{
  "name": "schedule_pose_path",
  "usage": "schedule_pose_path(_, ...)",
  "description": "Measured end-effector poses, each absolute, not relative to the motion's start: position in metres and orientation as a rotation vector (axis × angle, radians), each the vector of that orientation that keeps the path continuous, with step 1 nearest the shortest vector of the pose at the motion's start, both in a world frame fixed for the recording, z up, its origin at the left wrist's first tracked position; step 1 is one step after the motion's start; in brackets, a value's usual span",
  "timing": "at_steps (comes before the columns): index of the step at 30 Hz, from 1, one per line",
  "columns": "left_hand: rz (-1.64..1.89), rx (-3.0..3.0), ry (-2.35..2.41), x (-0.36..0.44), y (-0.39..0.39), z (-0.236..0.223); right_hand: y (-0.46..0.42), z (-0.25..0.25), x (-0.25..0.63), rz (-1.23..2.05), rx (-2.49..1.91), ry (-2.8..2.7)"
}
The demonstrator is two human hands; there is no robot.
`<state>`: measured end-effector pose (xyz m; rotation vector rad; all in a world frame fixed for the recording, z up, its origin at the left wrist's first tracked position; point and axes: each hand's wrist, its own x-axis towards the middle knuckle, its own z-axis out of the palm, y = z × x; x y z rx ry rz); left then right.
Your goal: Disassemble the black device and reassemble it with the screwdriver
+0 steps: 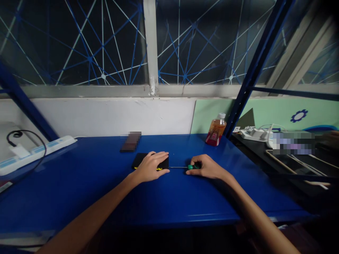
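My left hand [150, 166] rests over a flat black box [139, 160] with yellow marks along its near side. Its fingers lie across the top and the thumb presses at the near edge, gripping the box on the table. In my right hand [209, 166], closed around the handle, is a screwdriver [190, 167] with a green handle and a thin metal shaft. The shaft points left, level with the tabletop, and its tip meets the right side of the box. The exact contact point is too small to make out.
A dark flat object [130, 142], partly blurred, lies behind the box on the blue table [169, 201]. A bottle of orange-red drink [216, 129] stands at the back right. A white power strip [39, 153] is at left. Cables and devices fill a black table [280, 173] at right.
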<state>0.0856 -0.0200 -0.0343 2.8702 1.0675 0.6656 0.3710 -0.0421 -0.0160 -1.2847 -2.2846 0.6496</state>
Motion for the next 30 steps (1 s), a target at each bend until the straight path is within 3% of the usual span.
schedule_pose_path(30, 0.646, 2.877, 1.081, 0.0853, -0.019, -0.0338, -0.0479, -0.0103, 0.3646, 0.665, -1.285, -2.256)
